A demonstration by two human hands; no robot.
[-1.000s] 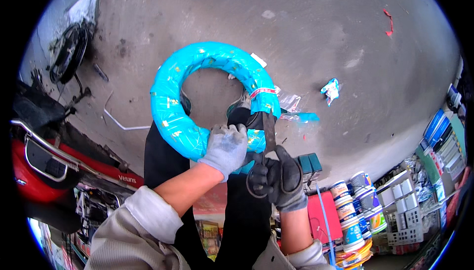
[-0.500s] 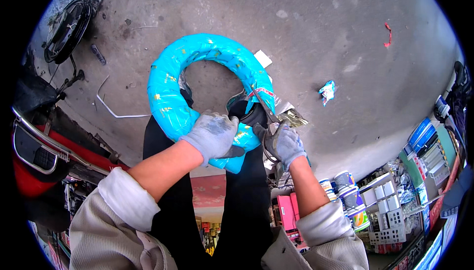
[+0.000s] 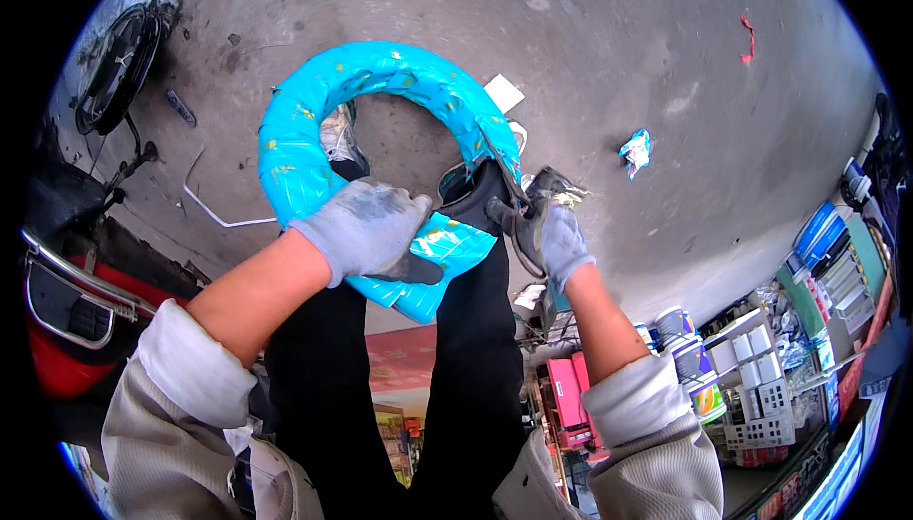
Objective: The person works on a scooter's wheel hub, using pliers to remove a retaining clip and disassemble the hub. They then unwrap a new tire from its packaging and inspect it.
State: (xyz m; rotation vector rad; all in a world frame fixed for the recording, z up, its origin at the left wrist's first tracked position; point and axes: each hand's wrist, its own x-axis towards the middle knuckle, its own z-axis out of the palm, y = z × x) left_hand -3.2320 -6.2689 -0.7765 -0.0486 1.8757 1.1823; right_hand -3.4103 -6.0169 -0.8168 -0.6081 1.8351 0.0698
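A thick tyre-shaped ring [image 3: 302, 154] wrapped in shiny blue plastic film sits over my legs. My left hand [image 3: 366, 230], in a grey glove, is closed on its near side, where a loose flap of blue wrapping [image 3: 456, 240] stands out. My right hand [image 3: 552, 235], gloved too, is closed round dark scissors [image 3: 522, 252]; a long dark blade lies along the ring's right side. Between the flap and the blade the blue is parted and something black [image 3: 475, 195] shows; I cannot tell whether it is the ring's core or my trouser leg.
A white card [image 3: 504, 93] and a crumpled wrapper [image 3: 635, 153] lie on the concrete floor. At the left are a black wheel [image 3: 119, 68] and a red vehicle [image 3: 62, 354]. Paint-like tubs [image 3: 689, 358], a pink case [image 3: 571, 396] and white boxes [image 3: 751, 344] stand at the right.
The ring and my left hand have shifted left and a little nearer. The parting in the blue film has widened, and my right hand with the scissors has moved slightly up and right.
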